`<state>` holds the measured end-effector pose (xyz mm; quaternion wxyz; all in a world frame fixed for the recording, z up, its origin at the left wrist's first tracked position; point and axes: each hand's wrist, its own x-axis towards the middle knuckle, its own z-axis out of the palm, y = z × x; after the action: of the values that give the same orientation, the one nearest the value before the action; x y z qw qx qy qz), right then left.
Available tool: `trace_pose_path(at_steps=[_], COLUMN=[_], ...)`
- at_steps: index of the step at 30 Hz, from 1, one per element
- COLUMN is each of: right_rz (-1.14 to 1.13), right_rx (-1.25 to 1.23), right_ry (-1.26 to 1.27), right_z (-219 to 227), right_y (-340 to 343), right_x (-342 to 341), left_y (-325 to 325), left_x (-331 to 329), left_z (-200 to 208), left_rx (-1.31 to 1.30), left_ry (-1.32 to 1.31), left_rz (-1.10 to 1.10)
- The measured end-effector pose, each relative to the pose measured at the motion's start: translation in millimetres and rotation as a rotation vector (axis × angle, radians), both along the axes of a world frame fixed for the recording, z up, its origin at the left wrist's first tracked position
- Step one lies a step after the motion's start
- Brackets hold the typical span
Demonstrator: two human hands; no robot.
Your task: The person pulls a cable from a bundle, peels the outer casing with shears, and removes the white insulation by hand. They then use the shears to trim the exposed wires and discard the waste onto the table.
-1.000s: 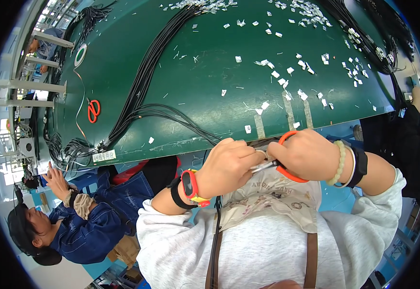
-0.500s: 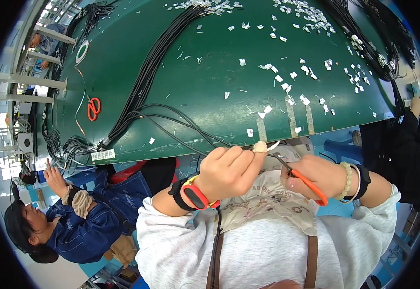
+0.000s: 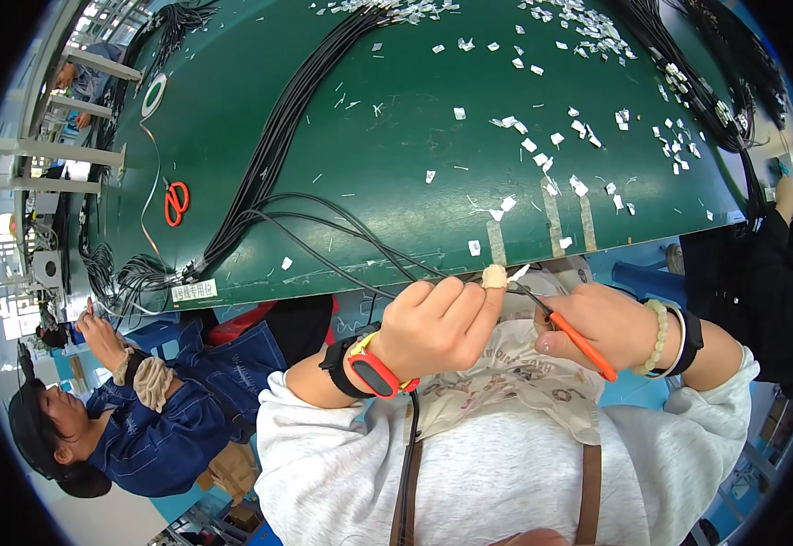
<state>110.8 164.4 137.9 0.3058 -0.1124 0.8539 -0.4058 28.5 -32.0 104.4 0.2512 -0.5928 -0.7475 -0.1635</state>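
Observation:
My left hand is closed on black cables that run from the bundle on the table over its front edge. A beige cover wraps one of its fingertips. Beside that fingertip sticks out a small white tag; what it is fixed to is hidden. In my right hand is a pair of orange-handled scissors, its dark blades pointing at the tag and the left fingertips. Whether the blades touch the tag I cannot tell. The fingers hide part of the handle.
The green table bears a long black cable bundle, scattered white tags, red scissors and a tape roll. A person in denim sits at left. Another person in black is at right.
The scissors have turned slightly in my right hand, their handle swinging a little. My left hand keeps nearly the same place and grip.

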Motion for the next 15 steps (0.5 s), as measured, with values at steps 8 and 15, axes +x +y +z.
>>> trace_pose_path(at_steps=[8, 15], right_rz=[-0.010, -0.016], right_rx=[0.127, 0.072], right_ry=[0.036, -0.027], right_z=[-0.4, -2.3], right_y=[-2.2, 0.2], right_x=[-2.0, -9.0], left_y=[1.8, 2.9], left_x=[1.0, 0.5], left_z=[-1.9, -7.6], left_rx=[-0.047, -0.029], left_ry=[0.080, 0.121], left_rz=[0.023, 0.006])
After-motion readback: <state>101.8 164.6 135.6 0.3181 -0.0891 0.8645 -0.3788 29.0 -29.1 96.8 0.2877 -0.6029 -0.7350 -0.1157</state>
